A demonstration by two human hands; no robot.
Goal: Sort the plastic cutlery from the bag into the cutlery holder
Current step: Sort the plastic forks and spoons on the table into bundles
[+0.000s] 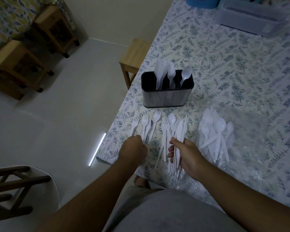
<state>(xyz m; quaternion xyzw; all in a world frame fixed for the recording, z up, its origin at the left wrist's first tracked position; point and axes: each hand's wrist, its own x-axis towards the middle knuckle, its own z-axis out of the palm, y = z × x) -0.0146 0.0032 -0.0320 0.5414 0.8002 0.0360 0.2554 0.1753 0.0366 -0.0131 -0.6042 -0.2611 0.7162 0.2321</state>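
Right hand (186, 153) grips a mixed bundle (176, 131); left hand (134, 148) curls on loose forks (146, 124), pinch unclear. Holder (167, 96) at 12 o'clock, bag (224, 136) at 3. Gather forks tines-aligned, drop in fork slot.

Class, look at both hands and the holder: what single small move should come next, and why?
Probably the left hand, gripping the handles of the forks fanned on the table, should lift them toward the cutlery holder and drop them into its middle compartment, where a fork already stands between knives and a spoon. The right hand is busy holding a mixed bundle.
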